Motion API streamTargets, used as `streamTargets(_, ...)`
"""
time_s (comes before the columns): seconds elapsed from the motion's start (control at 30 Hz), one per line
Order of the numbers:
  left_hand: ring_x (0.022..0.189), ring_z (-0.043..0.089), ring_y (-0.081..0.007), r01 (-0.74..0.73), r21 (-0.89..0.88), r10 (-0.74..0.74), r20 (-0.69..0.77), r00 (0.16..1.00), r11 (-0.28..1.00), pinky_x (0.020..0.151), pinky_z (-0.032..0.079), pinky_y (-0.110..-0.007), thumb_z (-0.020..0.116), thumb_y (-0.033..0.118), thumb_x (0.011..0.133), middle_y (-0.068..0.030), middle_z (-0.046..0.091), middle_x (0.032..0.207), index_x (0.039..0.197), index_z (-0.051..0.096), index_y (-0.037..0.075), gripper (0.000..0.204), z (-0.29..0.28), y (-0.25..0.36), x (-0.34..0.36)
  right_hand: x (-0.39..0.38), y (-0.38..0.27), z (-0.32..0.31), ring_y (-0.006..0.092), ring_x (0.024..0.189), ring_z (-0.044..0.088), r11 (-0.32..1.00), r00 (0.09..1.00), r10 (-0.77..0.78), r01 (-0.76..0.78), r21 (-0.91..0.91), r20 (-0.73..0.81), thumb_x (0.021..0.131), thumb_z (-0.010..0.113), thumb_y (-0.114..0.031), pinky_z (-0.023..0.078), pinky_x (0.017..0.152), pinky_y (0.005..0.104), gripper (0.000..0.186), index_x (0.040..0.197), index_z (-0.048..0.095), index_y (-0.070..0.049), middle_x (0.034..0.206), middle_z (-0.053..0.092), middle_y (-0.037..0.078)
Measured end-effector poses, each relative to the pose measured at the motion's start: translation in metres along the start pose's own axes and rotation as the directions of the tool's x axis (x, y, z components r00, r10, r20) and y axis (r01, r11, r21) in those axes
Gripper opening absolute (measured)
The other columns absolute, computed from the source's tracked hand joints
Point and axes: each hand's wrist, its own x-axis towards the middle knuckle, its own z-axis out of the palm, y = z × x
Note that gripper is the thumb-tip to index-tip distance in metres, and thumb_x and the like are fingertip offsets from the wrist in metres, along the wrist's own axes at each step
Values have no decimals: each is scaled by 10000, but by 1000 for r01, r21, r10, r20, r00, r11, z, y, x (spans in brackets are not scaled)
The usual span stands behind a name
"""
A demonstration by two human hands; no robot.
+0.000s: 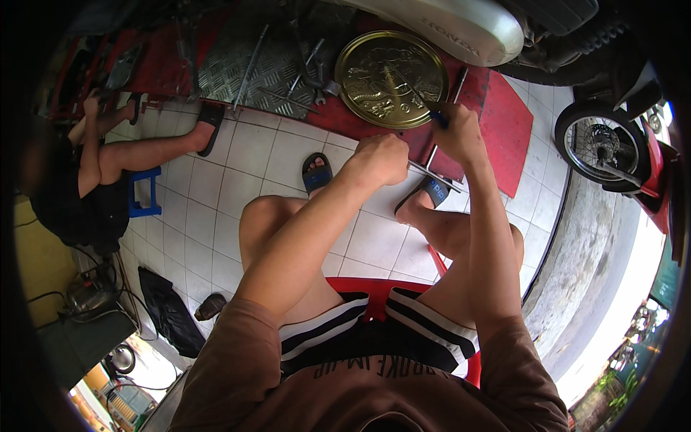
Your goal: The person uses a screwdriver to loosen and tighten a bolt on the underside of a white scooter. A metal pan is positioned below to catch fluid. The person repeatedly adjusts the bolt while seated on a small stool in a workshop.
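My right hand [461, 135] is closed around the dark blue handle of a screwdriver [437, 118], whose thin shaft reaches over the round gold embossed tray [354, 102]. My left hand [381, 159] is a closed fist short of the tray's near edge; whatever it may hold is hidden. Just right of that fist, a metal T-handle wrench [436, 176] lies with its crossbar past the red platform's edge and its shaft running up beside the tray. The tray rests on the red platform [504, 126], under the silver engine cover of a motorcycle [468, 36].
Several tools, including a spanner [319, 96] and a long bar [250, 68], lie on the tread plate [216, 68]. Left, another person [79, 194] sits by a blue stool [145, 191]. A motorcycle wheel [601, 142] stands at right. White tiles [245, 147] cover the floor.
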Motion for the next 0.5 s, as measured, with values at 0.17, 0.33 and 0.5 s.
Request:
streamTargets(0.17, 912, 640, -383, 10, -13, -10, 4, 1000, 1000, 823, 501, -462, 609, 256, 867, -235, 667, 910, 927, 665, -32, 299, -3, 1, -2, 1, -4, -5, 420, 776, 638, 999, 998, 42, -42, -15, -38, 735, 573, -53, 519, 688, 445, 272, 970, 706, -26, 782, 626, 279)
streamTargets(0.33, 908, 639, -387, 18, -26, -18, -5, 1000, 999, 824, 500, -463, 612, 252, 863, -237, 666, 907, 923, 666, -35, 299, -4, 1, -4, 2, 0, -12, 423, 778, 634, 984, 984, 161, -166, -67, -70, 740, 567, -55, 515, 679, 453, 269, 971, 699, -16, 779, 622, 277)
streamTargets(0.5, 914, 638, -384, -9, -20, 8, -7, 1000, 1000, 824, 499, -464, 609, 250, 864, -235, 667, 908, 926, 666, -35, 297, -3, 1, -1, 2, 6, -1, 422, 800, 632, 1000, 999, -2, 2, 18, 40, 735, 589, -70, 515, 699, 461, 264, 973, 693, -19, 807, 629, 274)
